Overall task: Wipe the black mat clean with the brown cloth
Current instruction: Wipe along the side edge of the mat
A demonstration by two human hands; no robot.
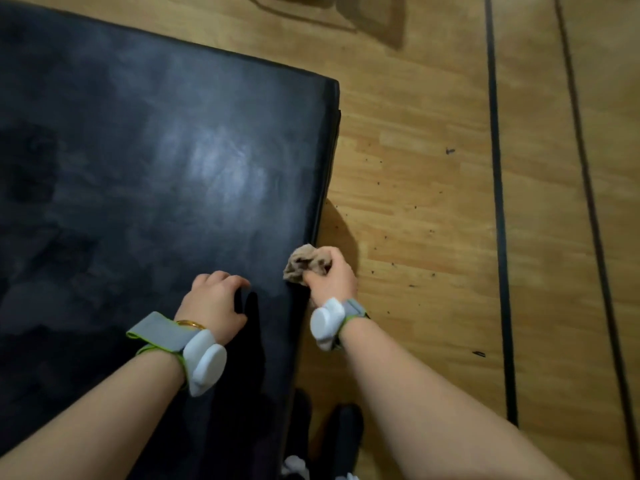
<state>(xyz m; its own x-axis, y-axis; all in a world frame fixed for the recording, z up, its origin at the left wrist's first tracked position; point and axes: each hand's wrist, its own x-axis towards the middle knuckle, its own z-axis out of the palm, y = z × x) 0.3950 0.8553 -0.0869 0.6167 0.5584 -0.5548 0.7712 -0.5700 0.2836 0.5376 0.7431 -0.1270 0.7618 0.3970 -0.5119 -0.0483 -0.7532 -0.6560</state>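
A large black mat [149, 161] lies on the wooden floor and fills the left of the view; its surface is shiny with a pale glare patch. My right hand [332, 275] grips a bunched brown cloth [304, 265] at the mat's right edge. My left hand [214, 299] rests on the mat just left of it, fingers curled down onto the surface and holding nothing. Both wrists wear grey straps with white sensor units.
The wooden floor [415, 168] to the right of the mat is strewn with small dark crumbs. Two black lines [498, 209] run along the floor further right. My dark shoes [343, 441] show at the bottom edge beside the mat.
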